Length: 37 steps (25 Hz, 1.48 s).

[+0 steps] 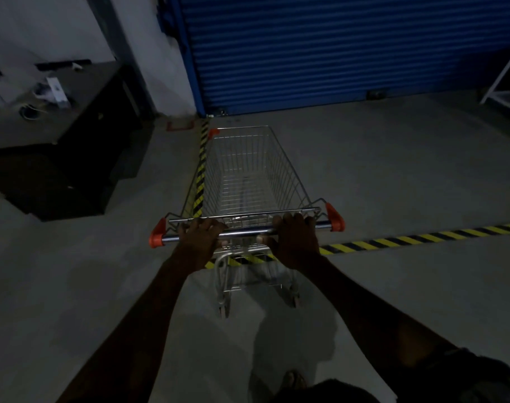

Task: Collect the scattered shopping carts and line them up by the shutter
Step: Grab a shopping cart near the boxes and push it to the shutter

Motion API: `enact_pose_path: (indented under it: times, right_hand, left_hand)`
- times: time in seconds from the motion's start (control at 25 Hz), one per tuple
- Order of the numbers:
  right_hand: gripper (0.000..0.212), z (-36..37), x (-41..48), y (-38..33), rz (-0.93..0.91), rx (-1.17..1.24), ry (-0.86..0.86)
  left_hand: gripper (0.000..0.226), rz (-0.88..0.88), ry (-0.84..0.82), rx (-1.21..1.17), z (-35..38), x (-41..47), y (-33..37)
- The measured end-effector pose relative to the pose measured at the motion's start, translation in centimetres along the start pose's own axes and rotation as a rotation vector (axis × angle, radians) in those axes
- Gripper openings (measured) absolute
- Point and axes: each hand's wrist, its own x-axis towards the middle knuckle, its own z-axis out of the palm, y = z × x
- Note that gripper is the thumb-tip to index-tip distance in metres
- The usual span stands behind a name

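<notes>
An empty wire shopping cart [248,170] with orange corner caps stands in front of me, its nose pointing at the closed blue shutter [335,50]. Its front end is a short way from the shutter's base. My left hand [200,237] is shut on the left part of the cart's handle bar [242,232]. My right hand [294,237] grips the right part of the same bar. The cart's rear wheels sit just past a yellow-black floor stripe. No other cart is in view.
A dark counter [82,146] with small items on top stands at the left. Yellow-black hazard tape [422,239] runs across the floor, and another strip [201,167] runs toward the shutter. A white shelf frame [506,77] is at the far right. The scene is dim.
</notes>
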Motion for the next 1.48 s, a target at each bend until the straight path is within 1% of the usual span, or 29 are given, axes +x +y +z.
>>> enact_pose_path:
  times: [0.12, 0.28, 0.4, 0.56, 0.64, 0.76, 0.92, 0.96, 1.12, 1.16, 1.28, 1.36, 1.48]
  right_hand:
    - [0.065, 0.7, 6.3, 1.0, 0.007, -0.024, -0.078]
    - [0.066, 1.9, 13.4, 2.2, -0.004, -0.024, -0.135]
    - [0.069, 3.1, 19.0, 2.1, 0.018, -0.043, -0.174]
    - [0.070, 5.1, 26.2, 1.0, 0.051, -0.052, -0.163]
    - [0.069, 6.0, 29.6, 0.2, 0.081, -0.034, -0.169]
    - [0.067, 6.8, 34.1, -1.0, 0.131, -0.018, -0.212]
    - [0.063, 7.8, 38.9, -1.0, 0.145, 0.015, -0.225]
    - [0.063, 8.0, 40.1, -1.0, 0.143, 0.021, -0.231]
    - [0.065, 8.8, 44.0, 0.1, 0.137, 0.037, -0.249]
    - [0.064, 9.0, 44.8, 0.7, 0.136, 0.034, -0.251]
    - [0.063, 9.4, 46.7, 2.3, 0.119, 0.001, -0.258]
    - [0.065, 9.7, 47.8, 2.9, 0.123, -0.016, -0.254]
    - [0.081, 10.1, 48.3, 3.2, 0.158, 0.004, -0.199]
  left_hand:
    - [0.039, -0.058, -0.040, -0.028, 0.8, 5.2, -1.9]
    - [0.041, -0.071, -0.164, -0.099, 1.5, 11.8, -5.0]
    - [0.042, -0.005, -0.135, -0.137, 2.7, 16.4, -8.6]
    - [0.064, 0.030, -0.140, -0.180, 4.1, 22.6, -14.5]
    - [0.072, 0.068, -0.133, -0.222, 4.7, 25.4, -17.3]
    - [0.072, 0.078, -0.124, -0.244, 6.1, 29.5, -21.0]
    - [0.076, 0.060, -0.191, -0.250, 7.8, 34.5, -24.2]
    - [0.074, 0.057, -0.189, -0.246, 8.2, 35.5, -24.8]
    - [0.049, 0.044, -0.178, -0.190, 9.2, 38.9, -25.7]
    - [0.050, 0.051, -0.169, -0.177, 9.4, 39.6, -25.6]
    - [0.070, 0.039, -0.193, -0.209, 10.0, 41.3, -25.5]
    - [0.076, 0.024, -0.189, -0.237, 10.4, 42.2, -25.5]
    - [0.078, 0.019, -0.232, -0.286, 9.8, 43.0, -25.2]
